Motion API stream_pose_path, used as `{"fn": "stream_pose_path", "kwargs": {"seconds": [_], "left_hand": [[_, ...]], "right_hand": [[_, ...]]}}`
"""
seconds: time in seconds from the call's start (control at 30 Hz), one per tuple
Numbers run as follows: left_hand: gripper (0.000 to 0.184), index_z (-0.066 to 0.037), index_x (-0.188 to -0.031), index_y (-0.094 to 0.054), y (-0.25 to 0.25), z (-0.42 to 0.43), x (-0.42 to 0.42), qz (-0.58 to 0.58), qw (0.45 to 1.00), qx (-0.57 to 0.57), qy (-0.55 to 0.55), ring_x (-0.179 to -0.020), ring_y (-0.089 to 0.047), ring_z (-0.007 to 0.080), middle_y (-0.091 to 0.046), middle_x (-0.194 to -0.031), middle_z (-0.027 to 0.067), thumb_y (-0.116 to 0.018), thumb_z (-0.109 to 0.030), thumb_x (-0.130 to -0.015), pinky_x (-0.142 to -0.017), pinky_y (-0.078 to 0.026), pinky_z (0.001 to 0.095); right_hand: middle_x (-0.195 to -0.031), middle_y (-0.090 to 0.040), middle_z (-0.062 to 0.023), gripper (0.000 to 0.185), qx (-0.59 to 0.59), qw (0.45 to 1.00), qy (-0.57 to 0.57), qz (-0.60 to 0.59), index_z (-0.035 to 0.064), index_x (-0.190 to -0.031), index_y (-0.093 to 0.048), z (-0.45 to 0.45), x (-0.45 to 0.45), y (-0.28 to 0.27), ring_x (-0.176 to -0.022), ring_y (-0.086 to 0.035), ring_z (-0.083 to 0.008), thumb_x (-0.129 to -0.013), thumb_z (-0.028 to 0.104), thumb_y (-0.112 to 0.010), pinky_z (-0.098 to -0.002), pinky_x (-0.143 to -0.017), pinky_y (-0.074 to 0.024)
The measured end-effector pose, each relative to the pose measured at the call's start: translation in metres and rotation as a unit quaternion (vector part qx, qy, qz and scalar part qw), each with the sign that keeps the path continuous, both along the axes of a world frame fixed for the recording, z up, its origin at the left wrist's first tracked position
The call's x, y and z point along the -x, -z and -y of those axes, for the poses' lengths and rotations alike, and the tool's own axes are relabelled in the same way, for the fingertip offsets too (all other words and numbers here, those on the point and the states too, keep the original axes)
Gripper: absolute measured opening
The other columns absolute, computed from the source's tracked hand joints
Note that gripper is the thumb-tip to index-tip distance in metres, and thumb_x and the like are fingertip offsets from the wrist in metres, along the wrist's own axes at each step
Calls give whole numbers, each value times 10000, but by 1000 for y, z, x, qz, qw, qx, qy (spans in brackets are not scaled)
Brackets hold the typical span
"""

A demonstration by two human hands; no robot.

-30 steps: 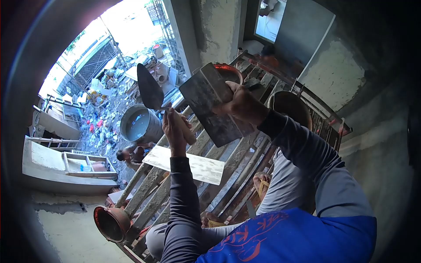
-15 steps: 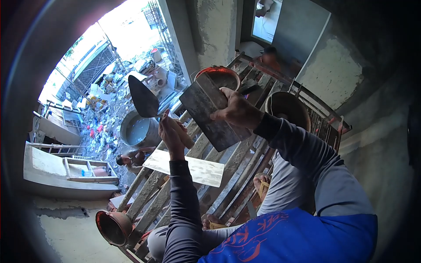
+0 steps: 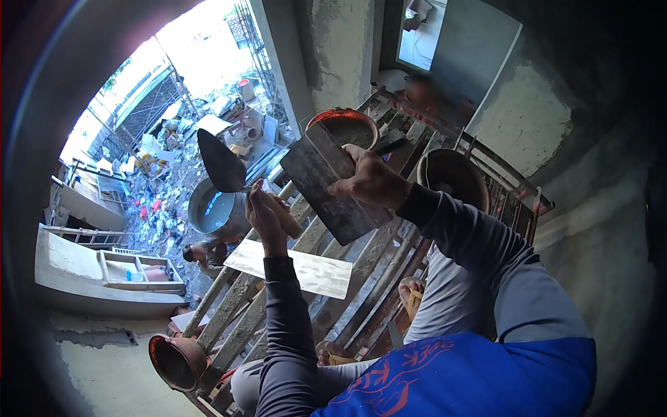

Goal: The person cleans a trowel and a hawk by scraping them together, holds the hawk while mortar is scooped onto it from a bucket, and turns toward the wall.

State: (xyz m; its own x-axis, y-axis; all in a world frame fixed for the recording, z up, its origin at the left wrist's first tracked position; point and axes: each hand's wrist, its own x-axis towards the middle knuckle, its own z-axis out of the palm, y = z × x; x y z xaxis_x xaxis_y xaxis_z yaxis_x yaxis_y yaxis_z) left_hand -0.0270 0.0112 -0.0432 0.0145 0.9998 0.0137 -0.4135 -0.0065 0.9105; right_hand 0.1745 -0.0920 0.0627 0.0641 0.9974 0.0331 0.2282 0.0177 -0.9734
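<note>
My left hand (image 3: pixel 267 217) is closed round the wooden handle of a pointed trowel (image 3: pixel 221 161), its dark blade tilted up and to the left. In my right hand (image 3: pixel 372 179) is a flat rectangular plastering float (image 3: pixel 323 191), gripped by its raised back, with its plate slanting down to the right. The two tools are apart. Beneath them, a pale board (image 3: pixel 316 275) lies across the scaffold planks. An orange-rimmed bucket (image 3: pixel 352 125) stands just beyond the float.
Scaffold planks (image 3: pixel 243 295) run under my sandalled feet. A dark bucket (image 3: pixel 455 177) stands right, another bucket (image 3: pixel 177 363) lower left. Below are a large drum (image 3: pixel 217 208), a person (image 3: pixel 208 256) and rubble (image 3: pixel 163 187). Another person (image 3: pixel 420 94) is behind the railing (image 3: pixel 479 154).
The trowel has moved left and slightly down with my left hand. My right hand and the float have shifted slightly left and down. The person behind the railing has come more into view.
</note>
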Motion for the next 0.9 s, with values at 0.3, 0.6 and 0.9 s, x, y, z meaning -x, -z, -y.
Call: {"fn": "stream_pose_path", "kwargs": {"seconds": [0.3, 0.6, 0.9], "left_hand": [[377, -42, -1145, -593, 3, -3, 0, 15, 1000, 8, 4, -484, -539, 144, -537, -644, 54, -482, -369, -994, -443, -470, 284], [383, -36, -1154, -593, 6, -3, 2, 9, 1000, 0, 1, -510, -553, 137, -545, -658, 53, -480, -367, -996, -466, -490, 282], [397, -46, -1167, -588, 9, -4, 2, 3, 1000, 6, 13, -531, -561, 140, -554, -683, 59, -477, -388, -997, -484, -497, 284]], "right_hand": [[-1021, -664, -153, 487, 4, 1000, -1, -1, -67, -1137, -519, -1, 1, 3, -926, -653, -208, -742, 93, -755, -322, -863, -519], [-1017, -662, -146, 501, 1, 1000, 2, 13, -65, -1146, -525, 0, 3, 0, -922, -644, -201, -740, 106, -763, -316, -857, -516], [-1015, -659, -142, 491, -3, 1000, -2, 18, -68, -1138, -526, 0, 2, 2, -917, -643, -197, -743, 106, -758, -312, -850, -516]]}}
